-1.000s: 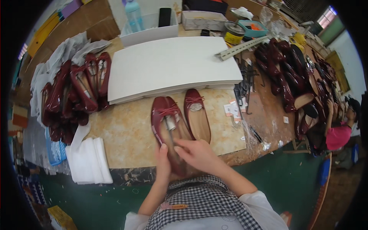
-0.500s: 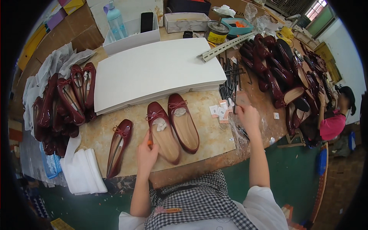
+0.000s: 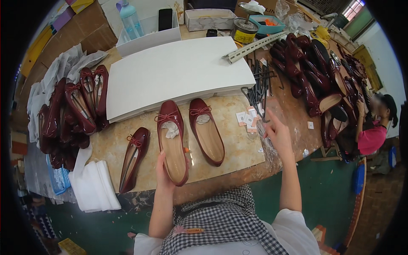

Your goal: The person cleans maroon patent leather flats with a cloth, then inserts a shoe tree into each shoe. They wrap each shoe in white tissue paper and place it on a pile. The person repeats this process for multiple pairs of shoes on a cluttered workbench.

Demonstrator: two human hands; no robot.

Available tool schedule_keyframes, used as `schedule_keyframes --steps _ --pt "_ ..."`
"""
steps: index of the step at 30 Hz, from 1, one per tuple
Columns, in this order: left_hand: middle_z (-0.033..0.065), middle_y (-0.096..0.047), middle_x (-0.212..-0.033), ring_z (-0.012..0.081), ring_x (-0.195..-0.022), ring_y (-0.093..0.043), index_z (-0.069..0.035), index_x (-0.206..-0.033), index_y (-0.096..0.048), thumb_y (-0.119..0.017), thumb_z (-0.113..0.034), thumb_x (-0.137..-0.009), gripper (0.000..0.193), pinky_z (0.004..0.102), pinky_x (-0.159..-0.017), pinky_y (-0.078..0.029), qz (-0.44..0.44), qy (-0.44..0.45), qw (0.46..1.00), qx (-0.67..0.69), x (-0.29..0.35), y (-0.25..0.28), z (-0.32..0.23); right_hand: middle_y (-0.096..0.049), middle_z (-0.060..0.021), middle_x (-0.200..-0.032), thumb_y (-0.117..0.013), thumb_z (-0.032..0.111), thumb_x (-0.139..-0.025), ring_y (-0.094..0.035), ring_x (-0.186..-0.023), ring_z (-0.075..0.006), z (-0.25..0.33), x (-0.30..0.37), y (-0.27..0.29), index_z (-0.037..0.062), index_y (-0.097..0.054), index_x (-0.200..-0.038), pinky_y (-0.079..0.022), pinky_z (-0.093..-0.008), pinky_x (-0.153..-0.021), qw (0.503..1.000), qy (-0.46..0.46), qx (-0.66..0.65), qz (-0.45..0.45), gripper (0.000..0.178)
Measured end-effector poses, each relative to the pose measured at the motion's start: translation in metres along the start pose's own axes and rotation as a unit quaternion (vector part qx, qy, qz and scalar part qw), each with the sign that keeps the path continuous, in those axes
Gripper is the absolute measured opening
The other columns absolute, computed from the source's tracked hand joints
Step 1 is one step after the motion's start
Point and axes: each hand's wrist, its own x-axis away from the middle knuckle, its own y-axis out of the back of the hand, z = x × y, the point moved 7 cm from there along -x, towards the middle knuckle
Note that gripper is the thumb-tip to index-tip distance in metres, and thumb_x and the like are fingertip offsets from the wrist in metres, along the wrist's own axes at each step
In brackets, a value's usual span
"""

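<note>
My left hand (image 3: 163,175) grips a burgundy patent ballet flat (image 3: 173,146) from its heel end, with the thumb along the left side and the other fingers mostly hidden beneath. An orange fingertip cover peeks out at the shoe's right edge. Crumpled white paper fills its toe. A matching ballet flat (image 3: 207,134) lies just to the right, also with paper inside. Another flat (image 3: 135,159) on the left has a dark rod along its inside. My right hand (image 3: 278,134) is open, index finger stretched toward a pile of bent black rods (image 3: 258,94) beside small paper tags (image 3: 247,119).
A stack of white sheets (image 3: 178,76) lies behind the shoes, with a metal angle bar (image 3: 255,47) at its corner. Burgundy shoes are heaped at left (image 3: 70,119) and right (image 3: 312,72). A folded white cloth (image 3: 95,187) hangs near the table edge. A person (image 3: 374,131) works at far right.
My left hand has taken hold of the middle flat and turned it more upright, its fingers now under it. My right hand has opened, its index finger extending toward the rods.
</note>
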Motion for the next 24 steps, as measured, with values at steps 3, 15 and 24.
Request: schedule_keyframes --steps 3,15,24 --pt "0.0195 -0.059 -0.105 0.0261 -0.078 -0.062 0.003 -0.123 -0.046 -0.038 -0.047 -0.092 0.059 0.0377 -0.062 -0.055 -0.010 0.002 1.000 -0.008 0.005 0.004 -0.001 -0.067 -0.0103 -0.077 -0.059 0.010 -0.085 -0.058 -0.056 -0.0137 -0.006 -0.001 0.004 0.0055 -0.058 -0.121 -0.048 -0.0273 -0.058 0.982 -0.054 -0.151 0.097 0.037" --pt "0.0209 -0.056 -0.117 0.0355 -0.104 -0.058 0.001 -0.131 -0.041 -0.034 -0.055 -0.091 0.070 0.0461 -0.088 -0.049 0.011 0.003 1.000 -0.026 0.009 -0.009 -0.002 -0.060 -0.0039 -0.068 -0.056 0.003 -0.089 -0.056 -0.058 -0.0080 0.037 0.041 -0.022 -0.0011 -0.063 -0.095 -0.047 -0.0210 -0.053 0.986 0.004 -0.164 0.003 0.011" --pt "0.0134 -0.051 -0.128 0.0226 -0.117 -0.050 -0.004 -0.134 -0.039 -0.025 -0.046 -0.098 0.057 0.0364 -0.100 -0.039 -0.099 -0.188 0.967 -0.142 -0.002 0.003 -0.011 -0.047 -0.0003 -0.051 -0.061 0.006 -0.085 -0.041 -0.047 -0.0055 0.131 0.083 -0.085 0.0042 -0.059 -0.119 -0.034 -0.0225 -0.047 0.962 0.048 -0.160 0.215 0.035"
